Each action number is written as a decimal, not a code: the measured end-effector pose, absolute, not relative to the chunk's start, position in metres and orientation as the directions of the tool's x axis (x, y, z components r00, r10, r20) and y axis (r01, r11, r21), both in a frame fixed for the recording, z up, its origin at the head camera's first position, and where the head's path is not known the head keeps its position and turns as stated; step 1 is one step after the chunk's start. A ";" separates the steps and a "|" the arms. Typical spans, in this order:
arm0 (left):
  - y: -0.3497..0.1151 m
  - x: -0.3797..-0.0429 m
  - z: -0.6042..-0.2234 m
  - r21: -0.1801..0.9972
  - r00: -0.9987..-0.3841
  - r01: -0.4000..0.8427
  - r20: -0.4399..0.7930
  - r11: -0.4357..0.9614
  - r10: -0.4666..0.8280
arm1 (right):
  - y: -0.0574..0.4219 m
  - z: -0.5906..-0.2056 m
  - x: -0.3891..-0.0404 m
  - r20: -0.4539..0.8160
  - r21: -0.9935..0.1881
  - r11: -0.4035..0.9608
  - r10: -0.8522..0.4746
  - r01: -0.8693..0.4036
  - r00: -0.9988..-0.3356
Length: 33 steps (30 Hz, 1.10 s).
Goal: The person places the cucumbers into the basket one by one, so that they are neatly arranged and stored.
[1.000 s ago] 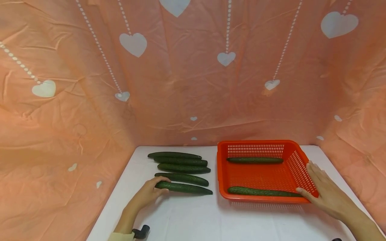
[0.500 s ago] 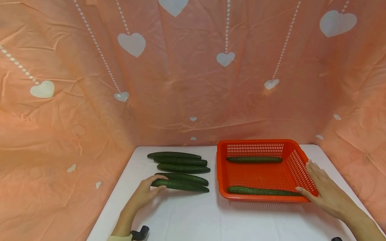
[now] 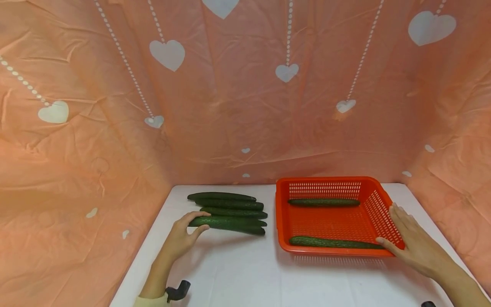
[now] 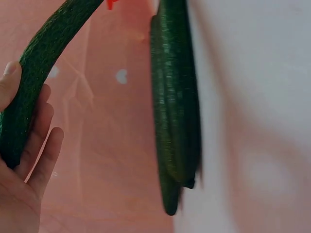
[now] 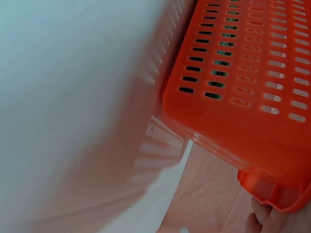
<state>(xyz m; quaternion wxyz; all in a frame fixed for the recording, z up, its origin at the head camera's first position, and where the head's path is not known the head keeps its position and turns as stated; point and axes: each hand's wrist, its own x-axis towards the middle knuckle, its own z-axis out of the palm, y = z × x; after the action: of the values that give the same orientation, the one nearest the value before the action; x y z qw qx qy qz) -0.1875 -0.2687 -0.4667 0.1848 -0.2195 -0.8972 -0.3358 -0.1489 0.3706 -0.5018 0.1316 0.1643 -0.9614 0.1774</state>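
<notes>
At the bottom left of the head view, the cuff of my sleeve (image 3: 151, 302) shows, with a black fitting (image 3: 178, 291) at the wrist. Above it, my left hand (image 3: 181, 236) is clamped on one end of a cucumber (image 3: 222, 221), thumb on the near side and fingers on the far side. The left wrist view has this cucumber slanting across the upper left, a gap between it and the others on the table. In the head view it lies across the left of centre, overlapping the cucumber below it (image 3: 245, 230).

At the lower right, my right hand (image 3: 417, 246) rests against the right side of the red basket (image 3: 281, 217), fingers straight and gripping no cucumber, thumb over the near right corner. Inside, one cucumber (image 3: 333, 242) lies along the near wall; its right end is close to my thumb, and I cannot tell whether they touch. Another cucumber (image 3: 324, 202) lies along the far wall.

Left of the basket, beyond the cucumber I hold, three more cucumbers (image 3: 230, 204) lie side by side on the white table (image 3: 238, 273). Farthest off, a peach sheet (image 3: 230, 115) with pale hearts fills the upper frame.
</notes>
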 end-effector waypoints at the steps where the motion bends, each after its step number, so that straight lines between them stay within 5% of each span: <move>1: -0.268 -0.188 -0.463 0.513 -0.826 0.528 0.496 0.676 0.269 | 0.371 -0.502 -0.149 0.315 -0.297 0.883 -0.270 -0.364 -0.910; 10: -0.255 -0.194 -0.442 0.519 -0.780 0.580 0.577 0.628 0.243 | 0.370 -0.501 -0.149 0.291 -0.308 0.884 -0.264 -0.351 -0.920; 33: -0.157 -0.217 -0.434 0.638 -0.834 0.536 0.501 0.553 0.231 | 0.370 -0.503 -0.148 0.266 -0.325 0.885 -0.253 -0.334 -0.930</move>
<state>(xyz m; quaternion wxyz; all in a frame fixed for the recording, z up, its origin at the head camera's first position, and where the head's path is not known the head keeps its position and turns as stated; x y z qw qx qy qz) -0.2174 -0.1567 -0.4340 0.1830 -0.2224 -0.8619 -0.4175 -0.1477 0.3698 -0.5032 0.1086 0.1523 -0.9647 0.1856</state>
